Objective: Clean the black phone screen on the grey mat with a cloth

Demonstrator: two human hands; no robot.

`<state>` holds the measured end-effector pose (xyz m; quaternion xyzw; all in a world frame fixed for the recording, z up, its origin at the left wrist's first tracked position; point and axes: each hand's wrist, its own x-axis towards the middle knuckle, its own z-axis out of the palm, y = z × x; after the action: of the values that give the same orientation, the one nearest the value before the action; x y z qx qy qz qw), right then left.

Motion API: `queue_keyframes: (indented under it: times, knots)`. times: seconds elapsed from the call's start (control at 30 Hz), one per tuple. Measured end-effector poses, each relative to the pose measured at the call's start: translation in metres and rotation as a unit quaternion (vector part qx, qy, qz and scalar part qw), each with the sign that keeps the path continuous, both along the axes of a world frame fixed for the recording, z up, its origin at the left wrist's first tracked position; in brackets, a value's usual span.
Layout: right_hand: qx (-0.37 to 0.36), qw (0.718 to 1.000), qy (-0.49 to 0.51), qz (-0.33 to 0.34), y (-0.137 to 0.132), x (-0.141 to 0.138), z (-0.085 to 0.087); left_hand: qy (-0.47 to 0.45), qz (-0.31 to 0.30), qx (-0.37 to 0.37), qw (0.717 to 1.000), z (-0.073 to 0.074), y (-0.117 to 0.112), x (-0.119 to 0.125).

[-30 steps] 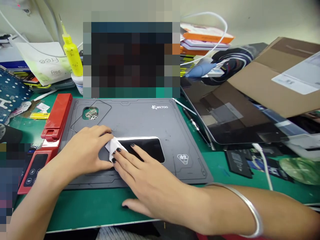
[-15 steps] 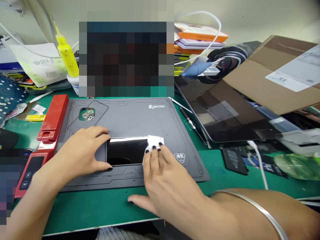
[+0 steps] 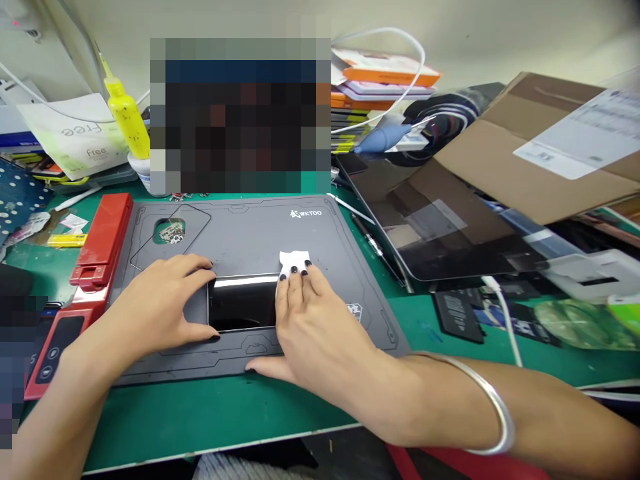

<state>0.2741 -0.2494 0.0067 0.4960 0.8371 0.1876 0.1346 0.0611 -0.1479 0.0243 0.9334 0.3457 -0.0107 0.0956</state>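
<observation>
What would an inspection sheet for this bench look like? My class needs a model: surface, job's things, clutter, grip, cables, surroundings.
Surface: grey mat on a green table.
Job's things: dark-screened phone flat on the mat; white cloth at its right end.
Clutter: red device left; yellow bottle behind it; large dark panel right.
Grip: left-hand grip spans the phone's left end, thumb and fingers at opposite edges; right-hand grip lies flat, fingertips on the cloth.
Cables: white cable at right.
Surroundings: brown cardboard at right; pale wall behind; a pixelated block hides part of the back.
</observation>
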Motion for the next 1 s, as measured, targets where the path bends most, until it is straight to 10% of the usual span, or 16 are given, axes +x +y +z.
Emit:
queue_keyframes:
  times: [1.0]
  knots:
    - [0.026, 0.99, 0.056, 0.129, -0.039, -0.012, -0.001, 0.012, -0.006, 0.012, 1.0, 0.0, 0.0, 0.001]
